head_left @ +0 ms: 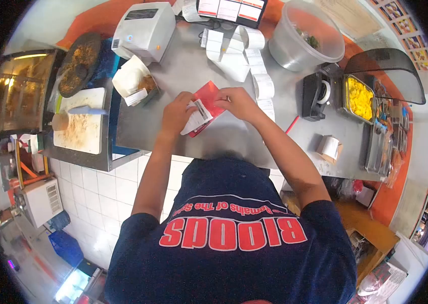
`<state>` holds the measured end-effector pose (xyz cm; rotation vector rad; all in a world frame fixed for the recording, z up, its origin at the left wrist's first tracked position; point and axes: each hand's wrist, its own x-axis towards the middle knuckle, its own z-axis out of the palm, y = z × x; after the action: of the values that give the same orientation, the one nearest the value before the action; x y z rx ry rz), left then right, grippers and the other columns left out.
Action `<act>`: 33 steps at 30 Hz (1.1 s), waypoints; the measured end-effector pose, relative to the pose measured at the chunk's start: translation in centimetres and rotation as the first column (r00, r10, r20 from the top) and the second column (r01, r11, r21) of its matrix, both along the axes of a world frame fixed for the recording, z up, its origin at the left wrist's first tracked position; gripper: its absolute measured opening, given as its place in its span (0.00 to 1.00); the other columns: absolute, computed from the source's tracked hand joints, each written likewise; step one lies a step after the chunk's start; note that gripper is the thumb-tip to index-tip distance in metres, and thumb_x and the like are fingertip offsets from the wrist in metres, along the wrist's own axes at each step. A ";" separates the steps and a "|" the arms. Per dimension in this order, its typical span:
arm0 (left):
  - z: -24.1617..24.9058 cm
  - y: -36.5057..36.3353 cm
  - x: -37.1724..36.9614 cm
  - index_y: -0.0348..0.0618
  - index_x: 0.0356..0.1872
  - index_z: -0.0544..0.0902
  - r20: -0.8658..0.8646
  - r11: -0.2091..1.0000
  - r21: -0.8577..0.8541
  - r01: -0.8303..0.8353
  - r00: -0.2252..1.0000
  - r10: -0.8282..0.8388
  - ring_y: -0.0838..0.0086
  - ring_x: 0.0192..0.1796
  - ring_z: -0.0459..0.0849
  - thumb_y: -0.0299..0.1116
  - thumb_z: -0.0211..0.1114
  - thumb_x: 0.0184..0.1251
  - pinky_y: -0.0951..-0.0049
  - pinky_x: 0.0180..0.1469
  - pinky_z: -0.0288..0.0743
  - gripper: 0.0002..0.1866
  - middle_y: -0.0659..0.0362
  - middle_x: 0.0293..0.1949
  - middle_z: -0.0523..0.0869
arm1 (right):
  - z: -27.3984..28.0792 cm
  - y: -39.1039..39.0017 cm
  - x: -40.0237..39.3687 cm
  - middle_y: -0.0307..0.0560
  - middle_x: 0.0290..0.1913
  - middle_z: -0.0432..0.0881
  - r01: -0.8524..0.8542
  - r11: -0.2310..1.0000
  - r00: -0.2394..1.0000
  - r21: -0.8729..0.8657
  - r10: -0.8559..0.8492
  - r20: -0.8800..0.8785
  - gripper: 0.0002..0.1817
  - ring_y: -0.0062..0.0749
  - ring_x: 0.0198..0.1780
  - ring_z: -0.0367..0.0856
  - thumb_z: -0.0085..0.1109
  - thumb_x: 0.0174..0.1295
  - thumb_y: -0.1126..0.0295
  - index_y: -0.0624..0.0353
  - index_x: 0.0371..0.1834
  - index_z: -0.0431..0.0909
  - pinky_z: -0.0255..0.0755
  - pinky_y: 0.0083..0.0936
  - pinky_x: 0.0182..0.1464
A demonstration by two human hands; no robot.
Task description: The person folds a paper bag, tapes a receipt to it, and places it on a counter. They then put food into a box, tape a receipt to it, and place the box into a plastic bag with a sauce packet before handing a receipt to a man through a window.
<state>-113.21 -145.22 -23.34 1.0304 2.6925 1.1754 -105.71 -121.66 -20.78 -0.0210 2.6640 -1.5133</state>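
Note:
Both hands meet over a red packet (207,95) above the steel counter (143,119). A white printed label (198,117) lies against the packet's lower left side. My left hand (177,112) has its fingers closed on the label's left edge. With thumb and fingers pinched together, my right hand (236,103) holds the packet's upper right edge. A long curling strip of receipt paper (263,86) runs down the counter just right of the packet.
A label printer (144,31) and a paper-lined box (134,81) are at the left. Behind the hands stands a large clear tub (305,38). To the right are a black device (315,96), a yellow food tray (359,99), a red pen (292,124) and a small carton (330,148).

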 end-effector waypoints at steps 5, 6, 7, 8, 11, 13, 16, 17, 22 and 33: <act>0.4 -1.2 -0.9 0.45 0.35 0.86 0.026 0.995 -0.096 0.034 0.999 -0.032 0.61 0.41 0.85 0.36 0.74 0.57 0.62 0.43 0.79 0.09 0.59 0.44 0.83 | -1.2 -3.3 -3.3 0.50 0.36 0.87 -0.114 0.962 0.993 0.249 0.106 0.045 0.13 0.47 0.41 0.86 0.72 0.57 0.63 0.55 0.41 0.83 0.78 0.40 0.42; -0.3 -1.3 -0.8 0.47 0.34 0.87 -0.024 0.996 -0.084 0.031 0.999 -0.033 0.62 0.43 0.85 0.37 0.74 0.57 0.61 0.45 0.79 0.08 0.60 0.44 0.83 | -1.8 -3.8 -3.4 0.49 0.34 0.86 -0.116 0.948 0.993 0.297 0.107 0.045 0.14 0.45 0.40 0.86 0.74 0.55 0.62 0.56 0.37 0.81 0.77 0.39 0.41; -0.9 -1.3 -0.9 0.49 0.34 0.88 -0.074 0.997 -0.073 0.028 0.997 -0.034 0.62 0.45 0.84 0.37 0.74 0.56 0.61 0.46 0.78 0.08 0.61 0.44 0.83 | -2.4 -4.0 -3.5 0.49 0.34 0.86 -0.121 0.947 0.993 0.298 0.113 0.045 0.14 0.45 0.40 0.86 0.74 0.55 0.62 0.56 0.37 0.81 0.77 0.39 0.41; -1.6 -1.4 -0.9 0.49 0.34 0.88 -0.073 0.997 -0.073 0.024 0.997 -0.029 0.62 0.45 0.84 0.37 0.74 0.56 0.61 0.46 0.78 0.08 0.61 0.44 0.83 | -2.9 -4.1 -3.5 0.49 0.34 0.86 -0.123 0.930 0.992 0.345 0.106 0.069 0.16 0.45 0.40 0.86 0.75 0.54 0.60 0.56 0.38 0.80 0.76 0.40 0.41; -2.3 -1.5 -0.8 0.52 0.37 0.90 -0.163 0.997 -0.050 0.057 0.984 -0.065 0.60 0.50 0.83 0.36 0.73 0.54 0.57 0.51 0.77 0.09 0.62 0.48 0.85 | -3.3 -3.2 -2.6 0.49 0.34 0.85 -0.076 0.903 0.996 0.422 0.051 0.070 0.19 0.46 0.39 0.85 0.76 0.52 0.59 0.56 0.37 0.79 0.76 0.41 0.40; -2.5 -1.7 -0.6 0.53 0.39 0.92 -0.327 0.967 -0.116 0.228 0.910 -0.254 0.56 0.54 0.81 0.31 0.72 0.51 0.54 0.57 0.75 0.12 0.59 0.55 0.85 | -3.6 -1.7 -1.5 0.48 0.33 0.84 -0.023 0.894 0.999 0.447 0.004 0.044 0.19 0.47 0.39 0.84 0.77 0.51 0.60 0.57 0.37 0.78 0.75 0.40 0.39; -1.8 -1.9 0.0 0.53 0.40 0.92 -0.215 0.974 -0.035 0.222 0.951 -0.224 0.52 0.58 0.80 0.27 0.68 0.49 0.53 0.62 0.73 0.15 0.53 0.61 0.82 | -4.9 0.7 0.4 0.50 0.32 0.81 0.177 0.967 0.983 0.183 -0.183 0.020 0.20 0.46 0.35 0.81 0.78 0.51 0.63 0.59 0.36 0.75 0.73 0.39 0.39; -1.9 -1.9 0.5 0.53 0.40 0.92 -0.221 0.977 -0.053 0.206 0.952 -0.212 0.52 0.58 0.80 0.27 0.68 0.49 0.53 0.62 0.73 0.15 0.53 0.61 0.82 | -5.4 1.1 1.1 0.53 0.34 0.80 0.228 0.971 0.973 0.075 -0.230 0.025 0.20 0.48 0.35 0.80 0.78 0.51 0.64 0.60 0.36 0.74 0.72 0.40 0.39; -2.1 1.3 4.4 0.55 0.47 0.91 -0.080 0.996 -0.015 0.086 0.993 -0.086 0.49 0.63 0.78 0.27 0.65 0.57 0.51 0.64 0.71 0.17 0.47 0.68 0.76 | -4.2 0.1 5.1 0.48 0.33 0.77 0.539 0.837 0.813 -0.100 -0.547 -0.198 0.10 0.37 0.37 0.76 0.66 0.55 0.75 0.62 0.39 0.78 0.71 0.31 0.41; 3.7 -10.9 -6.6 0.39 0.48 0.83 -0.433 0.706 -0.077 -0.704 0.661 0.613 0.50 0.51 0.78 0.42 0.72 0.60 0.52 0.57 0.68 0.20 0.46 0.48 0.83 | 2.0 -7.0 6.7 0.37 0.34 0.74 0.533 0.751 0.800 -0.390 -0.597 -0.057 0.08 0.19 0.34 0.68 0.62 0.59 0.77 0.61 0.42 0.79 0.65 0.21 0.36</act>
<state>-119.82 -156.14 -19.64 0.2046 3.5792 0.6755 -99.02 -128.65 -18.74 0.7415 2.6097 -2.2563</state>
